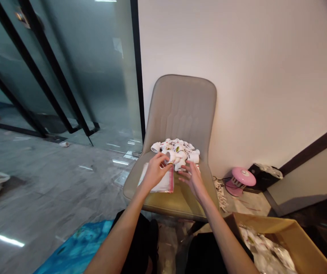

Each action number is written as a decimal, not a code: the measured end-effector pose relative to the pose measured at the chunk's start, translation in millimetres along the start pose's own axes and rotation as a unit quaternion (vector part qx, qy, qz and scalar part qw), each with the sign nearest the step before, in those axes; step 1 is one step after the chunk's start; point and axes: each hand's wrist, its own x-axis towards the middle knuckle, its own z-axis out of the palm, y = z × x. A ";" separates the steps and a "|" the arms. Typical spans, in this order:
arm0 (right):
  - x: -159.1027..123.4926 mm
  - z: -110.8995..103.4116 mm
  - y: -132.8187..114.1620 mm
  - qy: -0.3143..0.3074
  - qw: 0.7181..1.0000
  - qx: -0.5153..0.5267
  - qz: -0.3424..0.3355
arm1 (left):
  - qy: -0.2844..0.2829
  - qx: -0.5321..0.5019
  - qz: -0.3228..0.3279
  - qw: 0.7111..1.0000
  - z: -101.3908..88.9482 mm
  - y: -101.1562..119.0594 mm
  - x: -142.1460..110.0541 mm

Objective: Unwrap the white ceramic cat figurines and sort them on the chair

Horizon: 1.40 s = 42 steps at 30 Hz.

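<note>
My left hand (157, 167) pinches a small white rolled cloth piece (170, 156), sock-like, with its round end facing left. To the right, my right hand (192, 176) has its fingers apart and holds nothing; it hovers close to the front of a heap of similar white rolls (177, 145). Some of these rolls carry small coloured prints. The heap rests on the seat of a grey-beige padded chair (184, 198). Under and beside my left hand lies a stack of flat clear plastic bags (162, 185) with a pink strip along the right edge.
At lower right stands an open cardboard box (266, 220) holding plastic-wrapped white pieces (269, 251). A pink round-topped device (243, 177) and a black box (263, 177) sit by the wall. Blue printed material (78, 247) lies at lower left. Glass doors (103, 76) rise at left.
</note>
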 end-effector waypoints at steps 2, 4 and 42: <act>2.3 7.6 4.3 -0.049 0.994 0.079 0.050 | -0.024 -0.015 0.048 0.998 6.6 14.4 -4.5; 3.2 12.7 5.3 -0.070 0.988 0.124 0.054 | -0.039 -0.019 0.077 0.996 15.0 21.3 -4.3; 2.7 -67.5 -20.6 0.074 0.972 0.203 -0.091 | 0.008 0.402 -0.002 0.916 102.2 -56.8 61.7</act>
